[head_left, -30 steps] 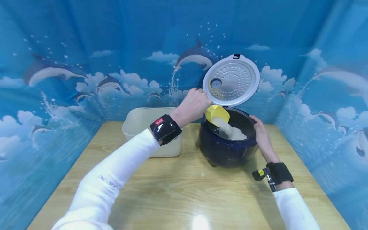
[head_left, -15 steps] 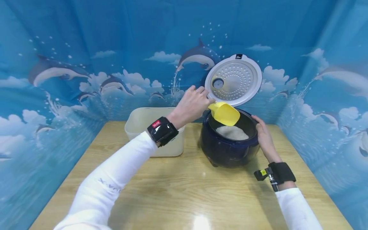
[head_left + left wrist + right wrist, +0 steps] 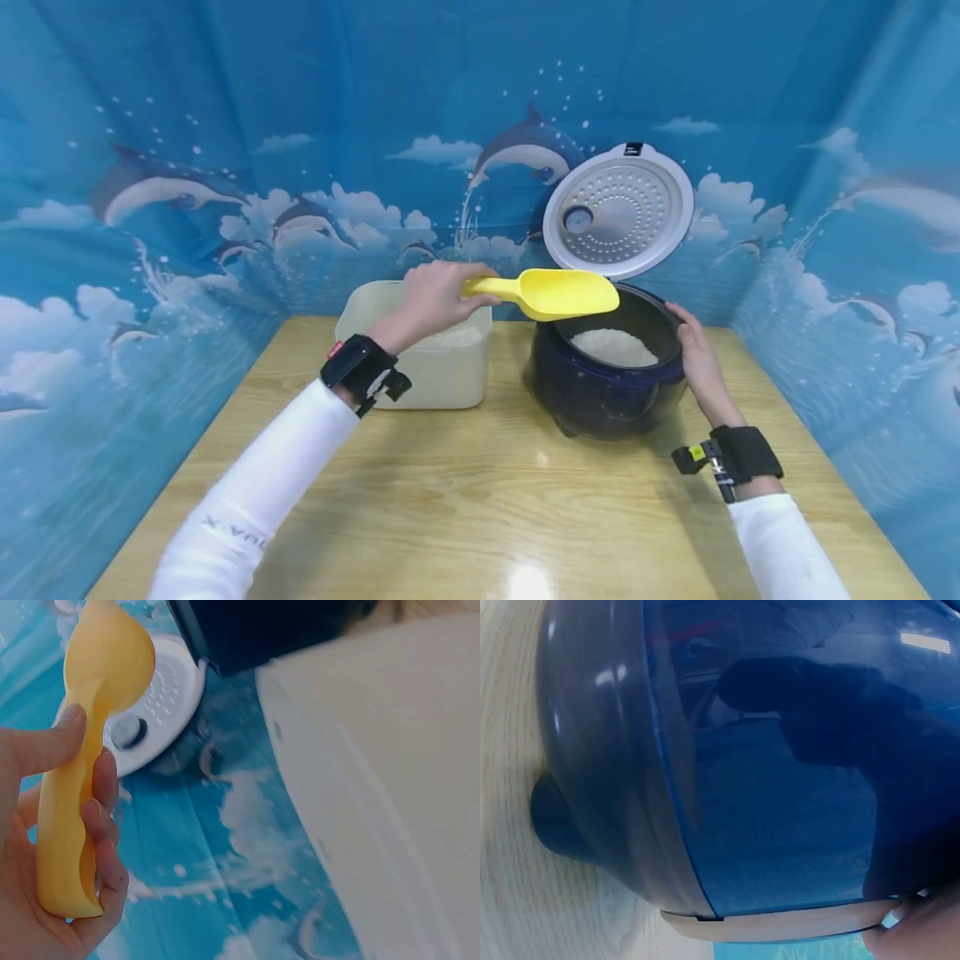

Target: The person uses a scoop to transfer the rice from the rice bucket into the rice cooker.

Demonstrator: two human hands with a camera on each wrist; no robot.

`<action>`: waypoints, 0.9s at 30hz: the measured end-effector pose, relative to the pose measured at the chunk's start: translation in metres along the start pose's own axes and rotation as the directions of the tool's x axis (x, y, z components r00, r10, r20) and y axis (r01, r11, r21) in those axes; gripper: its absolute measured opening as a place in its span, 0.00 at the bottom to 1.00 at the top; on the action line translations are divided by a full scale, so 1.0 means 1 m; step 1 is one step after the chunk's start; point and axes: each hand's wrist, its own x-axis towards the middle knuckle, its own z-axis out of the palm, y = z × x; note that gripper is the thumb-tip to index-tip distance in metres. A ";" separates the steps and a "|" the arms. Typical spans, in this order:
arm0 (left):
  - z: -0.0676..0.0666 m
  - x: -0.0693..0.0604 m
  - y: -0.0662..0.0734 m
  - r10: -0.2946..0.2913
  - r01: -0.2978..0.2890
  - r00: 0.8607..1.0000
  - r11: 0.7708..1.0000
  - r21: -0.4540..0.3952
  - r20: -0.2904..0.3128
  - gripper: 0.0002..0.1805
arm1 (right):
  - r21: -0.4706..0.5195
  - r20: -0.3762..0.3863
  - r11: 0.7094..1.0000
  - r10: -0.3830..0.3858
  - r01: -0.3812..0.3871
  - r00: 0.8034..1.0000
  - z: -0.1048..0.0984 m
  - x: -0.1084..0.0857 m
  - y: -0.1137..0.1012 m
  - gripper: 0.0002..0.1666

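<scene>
My left hand (image 3: 433,300) grips the handle of a yellow scoop (image 3: 567,294). The scoop lies nearly level, its bowl over the left part of the open rice cooker (image 3: 609,402). In the left wrist view, thumb and fingers wrap the scoop's handle (image 3: 64,832). White rice (image 3: 615,347) lies in the cooker's dark pot. My right hand (image 3: 703,371) rests against the cooker's right side, near the rim. In the right wrist view the dark blue cooker wall (image 3: 780,817) fills most of the picture, and only a bit of the hand (image 3: 922,930) shows at the corner.
A cream container (image 3: 442,382) with rice (image 3: 454,337) inside stands left of the cooker, below my left hand. The raised lid (image 3: 618,215) leans back at the rear. Dolphin-printed curtains (image 3: 375,92) enclose the wooden table (image 3: 480,492) at the back and both sides.
Rice was pouring from the tilted scoop into the pot; the flow has stopped. My left hand has turned and drawn left, bringing the scoop level. The right hand has stayed on the cooker.
</scene>
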 end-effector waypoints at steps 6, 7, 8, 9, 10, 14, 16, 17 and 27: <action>-0.009 -0.028 -0.041 -0.091 0.087 0.995 0.991 -0.101 -0.038 0.24 | -0.005 -0.003 1.000 -0.010 0.010 1.000 0.000 -0.001 -0.002 0.31; -0.012 -0.033 -0.047 -0.120 0.115 0.992 0.987 -0.114 -0.039 0.24 | -0.005 -0.001 1.000 -0.010 0.010 1.000 0.000 -0.001 -0.003 0.31; -0.015 -0.037 -0.054 -0.147 0.142 0.988 0.983 -0.115 -0.041 0.25 | -0.006 -0.001 1.000 -0.011 0.011 1.000 0.000 -0.001 -0.003 0.31; -0.017 -0.042 -0.060 -0.173 0.167 0.984 0.979 -0.113 -0.044 0.26 | -0.005 -0.001 1.000 -0.013 0.013 1.000 0.000 -0.001 -0.003 0.31; -0.020 -0.047 -0.067 -0.196 0.190 0.980 0.976 -0.111 -0.047 0.26 | -0.006 0.001 1.000 -0.011 0.011 1.000 0.000 -0.001 -0.003 0.31; -0.033 -0.067 -0.093 -0.261 0.257 0.965 0.961 -0.105 -0.027 0.26 | -0.009 0.001 1.000 -0.010 0.010 1.000 0.000 0.000 -0.003 0.31; -0.041 -0.078 -0.105 -0.286 0.284 0.958 0.954 -0.093 -0.001 0.25 | -0.010 0.001 1.000 -0.011 0.011 1.000 0.000 0.000 -0.004 0.31; -0.045 -0.082 -0.111 -0.295 0.295 0.956 0.952 -0.084 0.012 0.25 | -0.012 0.000 1.000 -0.011 0.011 1.000 0.000 0.000 -0.004 0.31; -0.084 -0.103 -0.143 -0.324 0.302 0.940 0.936 0.178 0.108 0.23 | -0.006 0.001 1.000 -0.022 0.022 1.000 0.000 -0.002 -0.004 0.31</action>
